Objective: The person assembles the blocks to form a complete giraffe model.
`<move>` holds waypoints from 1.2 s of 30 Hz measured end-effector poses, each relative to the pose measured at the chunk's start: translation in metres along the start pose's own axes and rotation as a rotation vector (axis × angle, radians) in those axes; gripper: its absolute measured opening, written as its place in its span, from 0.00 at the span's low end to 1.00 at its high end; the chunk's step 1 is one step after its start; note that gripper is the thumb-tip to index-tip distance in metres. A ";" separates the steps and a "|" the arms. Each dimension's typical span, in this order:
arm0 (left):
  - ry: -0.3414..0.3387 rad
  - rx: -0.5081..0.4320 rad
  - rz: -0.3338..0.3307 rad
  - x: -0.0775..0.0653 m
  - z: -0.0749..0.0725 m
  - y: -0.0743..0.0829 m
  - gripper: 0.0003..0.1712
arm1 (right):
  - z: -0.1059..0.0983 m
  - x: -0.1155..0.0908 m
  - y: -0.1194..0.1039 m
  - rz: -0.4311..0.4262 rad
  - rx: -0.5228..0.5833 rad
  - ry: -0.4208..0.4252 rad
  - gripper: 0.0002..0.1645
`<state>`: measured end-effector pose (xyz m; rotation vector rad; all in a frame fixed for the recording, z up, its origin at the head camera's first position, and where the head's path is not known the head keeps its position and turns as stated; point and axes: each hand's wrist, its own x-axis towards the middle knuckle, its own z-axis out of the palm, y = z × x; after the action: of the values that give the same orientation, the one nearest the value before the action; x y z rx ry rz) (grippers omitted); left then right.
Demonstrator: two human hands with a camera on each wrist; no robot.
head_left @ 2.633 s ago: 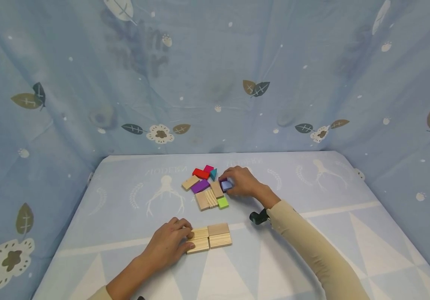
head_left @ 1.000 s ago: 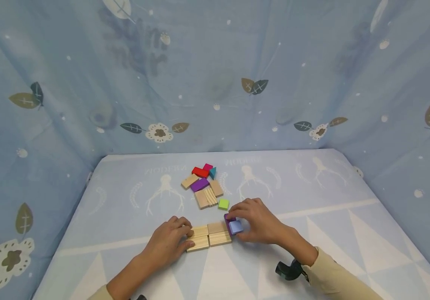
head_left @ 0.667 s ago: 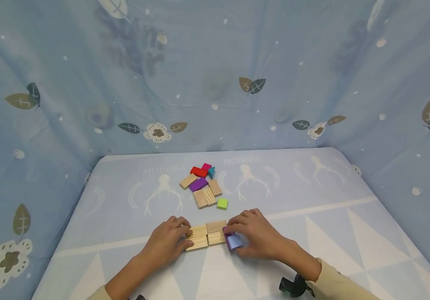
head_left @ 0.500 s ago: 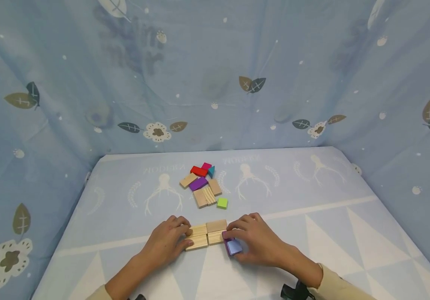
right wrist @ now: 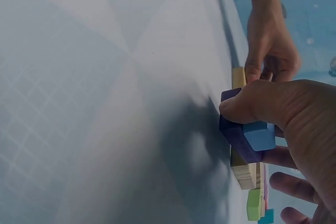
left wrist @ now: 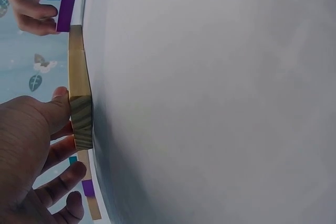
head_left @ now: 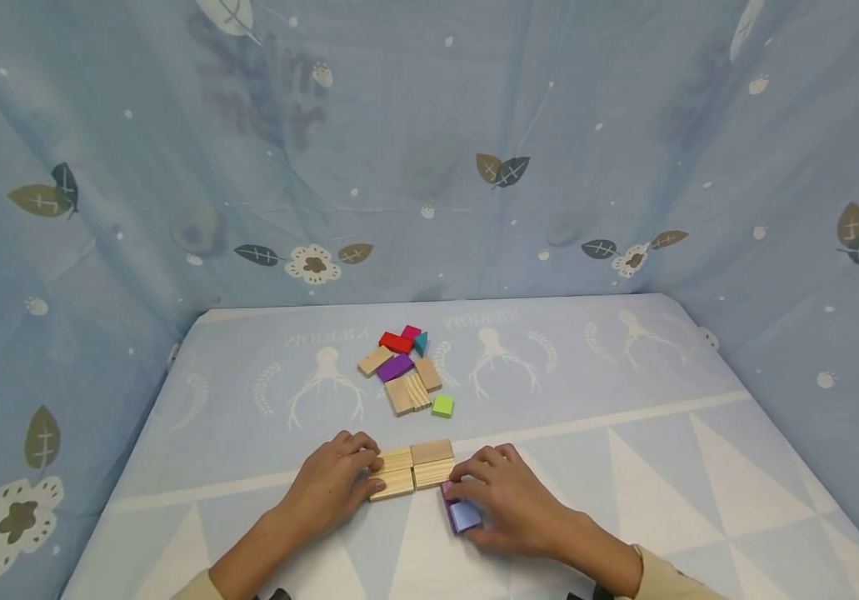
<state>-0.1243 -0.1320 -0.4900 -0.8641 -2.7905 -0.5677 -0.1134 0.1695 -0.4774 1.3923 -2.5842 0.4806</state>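
Observation:
Four-square in the head view, several flat natural-wood blocks (head_left: 432,475) lie side by side in two rows. My left hand (head_left: 333,477) grips the left end of this group, thumb on the near block and fingers over the far one. In the left wrist view my thumb rests against the striped end grain of a wooden block (left wrist: 81,116). My right hand (head_left: 507,504) pinches a purple block (right wrist: 241,139), with a light blue block (right wrist: 259,136) against its face under the palm. The purple block is just off the near right corner of the wooden group.
Further back lies a loose pile: a red block (head_left: 396,342), a purple block (head_left: 396,367), a teal triangle (head_left: 421,342), a magenta block (head_left: 411,332) and natural-wood pieces (head_left: 400,397). A lime green block (head_left: 442,406) lies before them. A patterned cloth wall (head_left: 429,208) rises behind the table.
My right hand has brought the purple and light blue blocks from the pile toward me, past the right end of the wooden group. My left hand has stayed in place.

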 end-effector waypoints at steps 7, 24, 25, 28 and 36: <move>-0.015 -0.003 -0.008 0.000 0.000 0.000 0.11 | 0.004 -0.002 -0.001 -0.056 -0.049 0.018 0.27; -0.008 0.012 -0.004 0.000 -0.001 0.000 0.11 | 0.006 0.002 0.002 -0.057 -0.063 0.002 0.21; -0.005 0.015 -0.004 0.000 -0.001 0.000 0.11 | 0.005 0.001 0.002 -0.053 -0.058 -0.003 0.22; 0.007 0.030 -0.006 0.001 0.000 0.000 0.12 | 0.004 0.001 0.003 -0.045 -0.038 -0.015 0.21; 0.022 0.050 -0.016 0.002 0.001 0.001 0.12 | 0.002 0.006 0.001 -0.052 0.016 -0.013 0.20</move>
<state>-0.1256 -0.1302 -0.4903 -0.8208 -2.7813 -0.5053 -0.1174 0.1648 -0.4780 1.4678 -2.5527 0.4873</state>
